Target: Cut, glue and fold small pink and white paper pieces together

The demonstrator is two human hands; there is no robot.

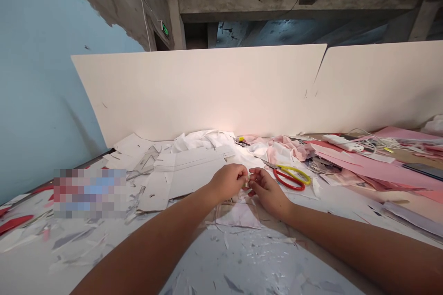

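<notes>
Both of my hands meet at the middle of the table. My left hand (pixel 228 182) is curled, its fingertips pinched together against those of my right hand (pixel 265 189), which is also curled. Between the fingertips is something small that I cannot make out. Under the hands lies a thin translucent sheet (pixel 238 214) on the littered white tabletop. A pair of scissors (pixel 289 176) with one red and one yellow handle lies just right of my right hand, untouched.
White card pieces (pixel 187 170) and paper scraps lie to the left. Pink sheets (pixel 363 166), pink cloth (pixel 284 147) and a white power strip (pixel 342 142) with cables lie to the right. A tall white board (pixel 207 92) stands along the back edge. A dark phone (pixel 424 170) lies far right.
</notes>
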